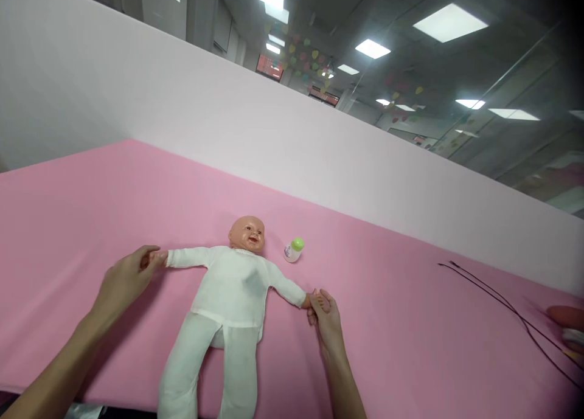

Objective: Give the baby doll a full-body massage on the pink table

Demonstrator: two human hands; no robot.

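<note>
A baby doll (228,285) in a white long-sleeved top and white trousers lies on its back on the pink-covered table (387,334). Its arms are stretched out to both sides, and the trouser legs run past the lower edge of the view. At the left, my left hand (130,276) is closed around one of the doll's hands. On the other side my right hand (327,322) pinches the doll's other hand between thumb and fingers. A small bottle with a light green cap (294,249) stands beside the doll's head, apart from both my hands.
Two thin black cables (502,300) lie across the right side of the table. An orange-brown object (566,317), cut off by the frame, is at the far right edge. A white partition (283,139) rises behind the table.
</note>
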